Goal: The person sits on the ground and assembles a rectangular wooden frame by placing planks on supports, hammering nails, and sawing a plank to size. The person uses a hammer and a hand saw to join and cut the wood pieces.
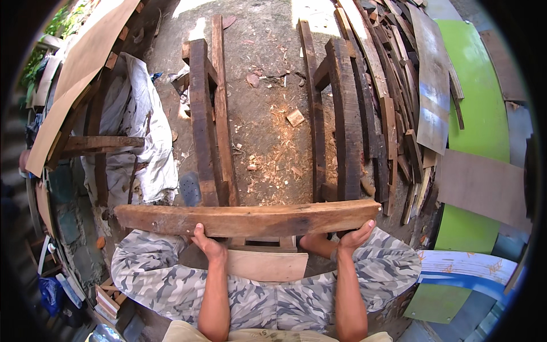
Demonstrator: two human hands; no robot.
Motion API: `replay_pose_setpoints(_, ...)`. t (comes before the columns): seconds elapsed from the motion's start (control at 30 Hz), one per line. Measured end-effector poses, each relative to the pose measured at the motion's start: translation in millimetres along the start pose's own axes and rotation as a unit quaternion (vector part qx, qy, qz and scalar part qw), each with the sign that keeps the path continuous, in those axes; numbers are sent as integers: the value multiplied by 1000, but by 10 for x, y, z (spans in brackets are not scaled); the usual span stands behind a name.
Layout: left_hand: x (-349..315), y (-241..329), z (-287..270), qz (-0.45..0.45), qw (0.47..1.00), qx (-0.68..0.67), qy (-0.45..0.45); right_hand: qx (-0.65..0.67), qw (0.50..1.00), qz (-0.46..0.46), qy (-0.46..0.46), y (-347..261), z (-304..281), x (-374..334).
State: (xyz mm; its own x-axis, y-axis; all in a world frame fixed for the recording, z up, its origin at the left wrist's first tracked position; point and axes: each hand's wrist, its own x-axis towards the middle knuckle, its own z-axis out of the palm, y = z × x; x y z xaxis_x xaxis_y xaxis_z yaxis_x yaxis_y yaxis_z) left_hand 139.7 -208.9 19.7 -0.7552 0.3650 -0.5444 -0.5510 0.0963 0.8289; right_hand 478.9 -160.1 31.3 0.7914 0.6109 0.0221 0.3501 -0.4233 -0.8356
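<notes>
I hold a long, rough, weathered wooden plank (250, 219) crosswise in front of me, above my knees in grey camouflage shorts. My left hand (208, 245) grips its near edge left of the middle, thumb up against the face. My right hand (354, 235) holds the near edge close to the plank's right end, fingers curled under it. The plank lies over the near ends of two dark wooden trestles, the left trestle (200, 114) and the right trestle (345, 114), which run away from me. A paler board (268, 265) sits between my legs below the plank.
Sawdust and wood chips (273, 165) cover the dirt floor between the trestles. Stacked planks and a metal sheet (433, 97) lean at the right beside a green panel (478, 114). A white tarp (145, 125) and plywood sheets (85, 68) lie at the left.
</notes>
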Motion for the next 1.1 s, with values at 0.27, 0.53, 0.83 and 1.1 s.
replay_pose_setpoints(0.27,-168,84,354,2,1000,22,1,-14,999,-43,12,-84,59,144)
replay_pose_setpoints(0.53,-21,28,302,88,992,51,-80,-9,998,-59,-28,-79,82,187)
replay_pose_setpoints(0.83,108,191,180,0,992,-7,-127,18,995,-99,-11,-109,157,211)
replay_pose_setpoints(1.1,259,255,-2,-75,987,13,-141,13,998,-20,-59,-231,65,220)
